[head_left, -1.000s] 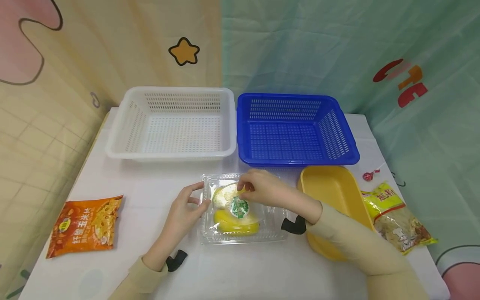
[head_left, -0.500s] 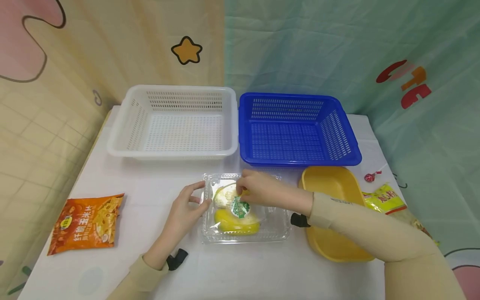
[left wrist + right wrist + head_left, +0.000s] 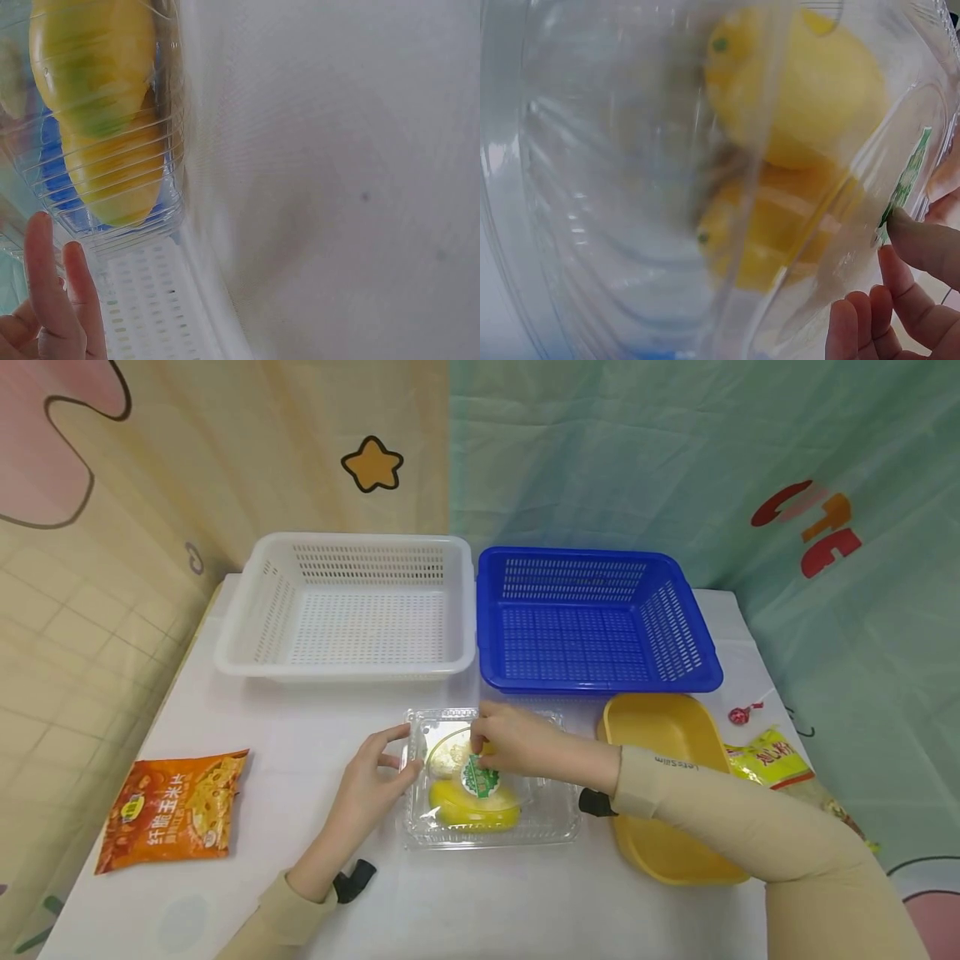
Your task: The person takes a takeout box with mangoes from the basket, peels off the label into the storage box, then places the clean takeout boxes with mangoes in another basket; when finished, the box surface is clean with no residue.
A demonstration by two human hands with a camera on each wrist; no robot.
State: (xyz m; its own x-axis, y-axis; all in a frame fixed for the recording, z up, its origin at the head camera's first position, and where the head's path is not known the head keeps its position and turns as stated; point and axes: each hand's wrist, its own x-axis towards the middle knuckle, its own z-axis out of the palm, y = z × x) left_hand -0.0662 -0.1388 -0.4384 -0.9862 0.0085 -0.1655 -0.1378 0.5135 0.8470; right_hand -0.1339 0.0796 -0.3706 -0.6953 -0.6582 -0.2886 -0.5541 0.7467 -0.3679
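A clear plastic box (image 3: pixel 547 814) with a lid lies at the middle of the table. Inside are yellow fruits (image 3: pixel 476 810), greenish in places, shaped like mangoes. On the lid sits a round green-and-white sticker (image 3: pixel 480 779). My right hand (image 3: pixel 521 742) reaches over the lid, thumb and forefinger pinching at the sticker's edge; in the right wrist view, the thumb (image 3: pixel 922 240) covers one end of the sticker. At the box's left edge rests my left hand (image 3: pixel 375 781), thumb and fingers spread and touching the side. Its fingers (image 3: pixel 49 277) look fairly straight in the left wrist view.
Behind the box stand a white basket (image 3: pixel 341 672) and a blue basket (image 3: pixel 600 685). A yellow bin (image 3: pixel 652 827) is under my right forearm. An orange snack bag (image 3: pixel 168 810) lies left; a wrapped lollipop (image 3: pixel 741 714) and a yellow-green packet (image 3: pixel 772 760) lie right.
The right forearm and elbow have swung outward to the right, covering more of the packet. The right fingers have shifted slightly down toward the sticker. The left hand and box stay put.
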